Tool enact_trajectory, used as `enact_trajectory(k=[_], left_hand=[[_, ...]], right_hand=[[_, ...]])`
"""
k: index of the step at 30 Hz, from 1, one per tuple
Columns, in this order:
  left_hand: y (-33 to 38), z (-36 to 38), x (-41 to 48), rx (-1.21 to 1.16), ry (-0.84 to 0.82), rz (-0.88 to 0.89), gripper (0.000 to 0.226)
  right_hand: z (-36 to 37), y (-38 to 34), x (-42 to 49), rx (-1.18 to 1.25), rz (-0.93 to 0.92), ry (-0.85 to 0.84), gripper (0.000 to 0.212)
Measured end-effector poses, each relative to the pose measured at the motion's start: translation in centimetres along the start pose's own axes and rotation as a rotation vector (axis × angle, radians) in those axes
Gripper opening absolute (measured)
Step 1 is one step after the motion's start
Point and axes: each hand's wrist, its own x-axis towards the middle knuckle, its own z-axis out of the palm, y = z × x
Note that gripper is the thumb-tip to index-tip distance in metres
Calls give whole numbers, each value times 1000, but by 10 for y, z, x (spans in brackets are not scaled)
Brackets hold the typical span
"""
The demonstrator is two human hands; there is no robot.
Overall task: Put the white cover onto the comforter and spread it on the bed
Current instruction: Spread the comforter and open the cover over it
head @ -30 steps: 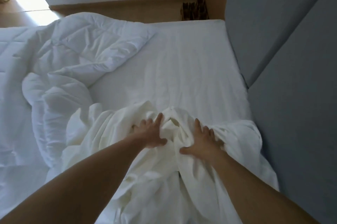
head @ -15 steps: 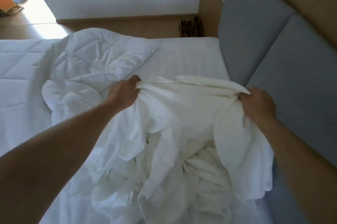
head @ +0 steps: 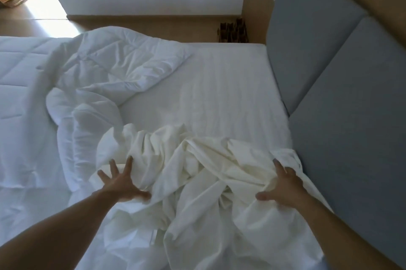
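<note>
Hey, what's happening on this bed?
A person is making the bed. The left hand and right hand lie open, fingers spread, on a crumpled cream-white fabric cover. The white quilted comforter lies bunched beside it on the white-sheeted mattress, not yet inside the cover.

hands (head: 204,188) spread, rumpled cover (head: 197,160), comforter (head: 105,76)

Whites against grey
Cream-white cover (head: 197,171); white comforter (head: 114,67), quilted in squares; grey headboard (head: 351,116); white sheet (head: 219,94), perhaps faintly striped
</note>
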Motion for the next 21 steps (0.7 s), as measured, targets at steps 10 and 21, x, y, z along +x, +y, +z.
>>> enact_trajectory(k=[10,21], left_hand=[[61,15,32,-125,141,36,24],[187,-189,67,-998,348,28,12]], right_hand=[[37,13,68,116,30,-177,108],[-187,-80,148,311,-153,-26,23]])
